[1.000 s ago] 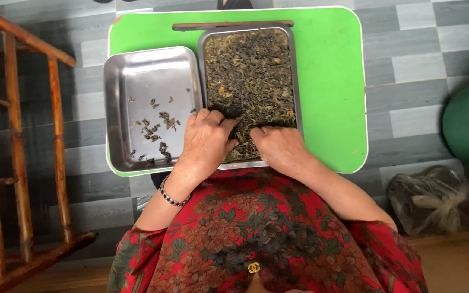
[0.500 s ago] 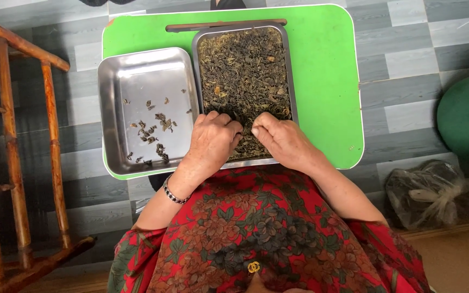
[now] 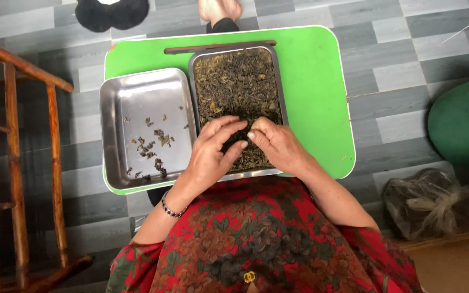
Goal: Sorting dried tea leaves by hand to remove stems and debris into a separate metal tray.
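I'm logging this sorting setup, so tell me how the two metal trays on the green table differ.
The right tray is filled across with dark dried leaves, while the left tray is mostly bare metal with a few scattered bits. Both hands, left and right, rest on the right tray; none touches the left tray. Both are shiny rectangular steel trays lying side by side on the green table.

We see open green tabletop (image 3: 316, 92) right of centre. Left of it, two metal trays (image 3: 115, 130) sit touching, blocking passage, and a wooden frame (image 3: 12, 163) walls the frame's left edge.
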